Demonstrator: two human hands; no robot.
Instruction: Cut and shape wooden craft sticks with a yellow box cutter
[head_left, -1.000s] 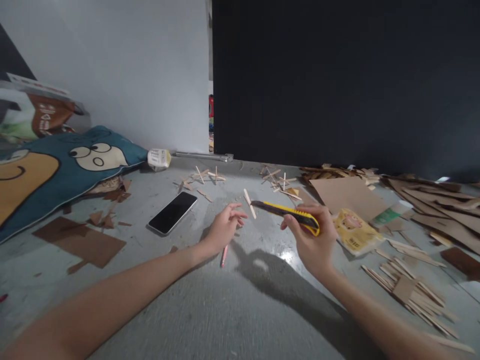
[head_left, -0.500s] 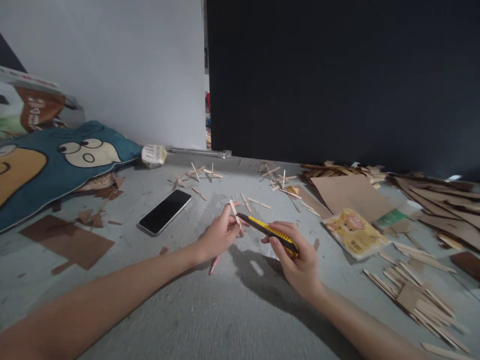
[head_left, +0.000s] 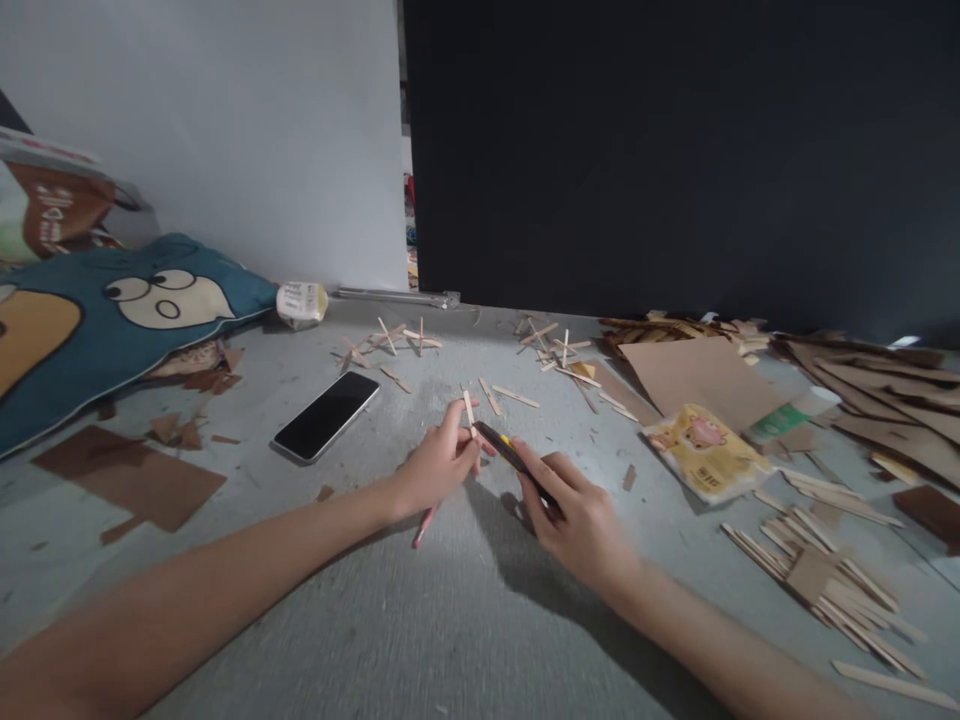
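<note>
Pinched in my left hand [head_left: 441,460] is a short pale wooden craft stick [head_left: 469,410], its upper end pointing up and away from me. My right hand [head_left: 581,515] is closed around a black and yellow utility knife [head_left: 517,458]. The knife's tip meets the stick or lies very close to it, right by my left fingers; whether the blade touches the wood I cannot tell. A thin pink pencil-like rod [head_left: 425,525] lies on the surface below my left hand.
A phone [head_left: 326,417] lies left of my hands. Crossed craft sticks [head_left: 420,338] stand farther back, with loose ones [head_left: 516,397] nearer. On the right are a yellow packet [head_left: 709,455], stick bundles [head_left: 832,580] and cardboard [head_left: 690,380]. A blue cushion [head_left: 150,330] and brown card [head_left: 131,475] lie left.
My right hand has rolled over the knife, hiding most of its yellow side. The craft stick in my left hand now stands more upright. The view has shifted slightly.
</note>
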